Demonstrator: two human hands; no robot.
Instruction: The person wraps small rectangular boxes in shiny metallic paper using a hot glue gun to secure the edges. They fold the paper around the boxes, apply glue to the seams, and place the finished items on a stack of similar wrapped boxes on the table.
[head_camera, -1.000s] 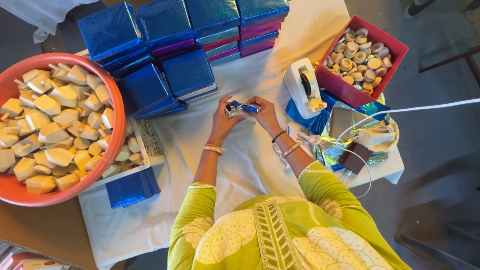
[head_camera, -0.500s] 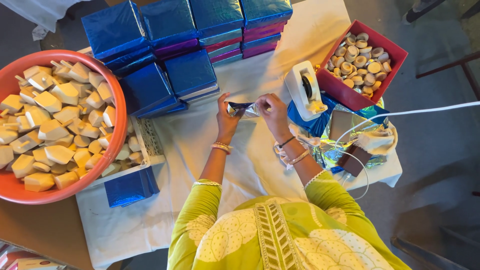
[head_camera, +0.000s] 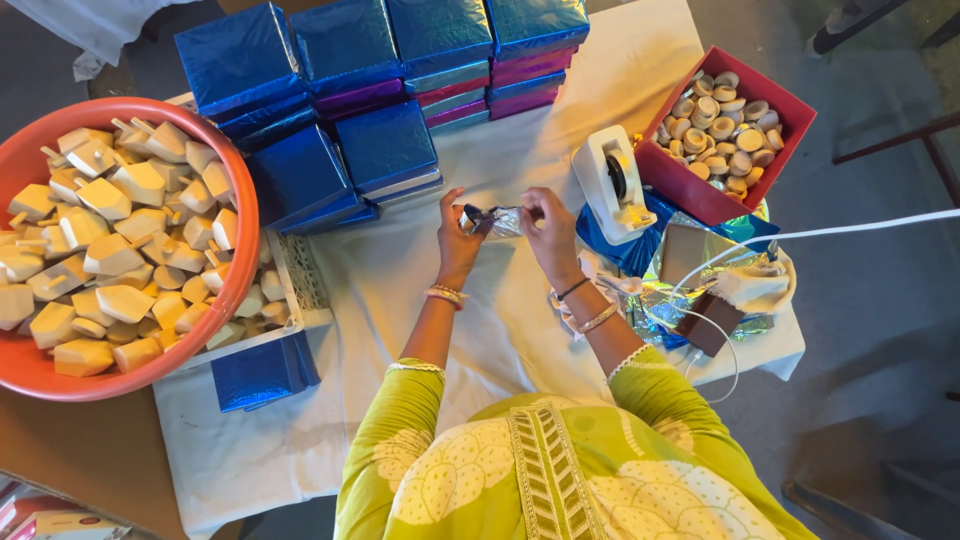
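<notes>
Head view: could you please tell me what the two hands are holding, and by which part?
Both hold one small silvery foil-wrapped piece: the left hand pinches its left end, the right hand its right end.

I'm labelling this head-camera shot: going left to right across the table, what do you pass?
Orange tub of cream pieces → left hand → small shiny wrapped piece → right hand → white tape dispenser → red box of round pieces.

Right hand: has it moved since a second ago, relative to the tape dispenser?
Yes. The right hand has drawn away from the left hand, toward the white tape dispenser.
</notes>
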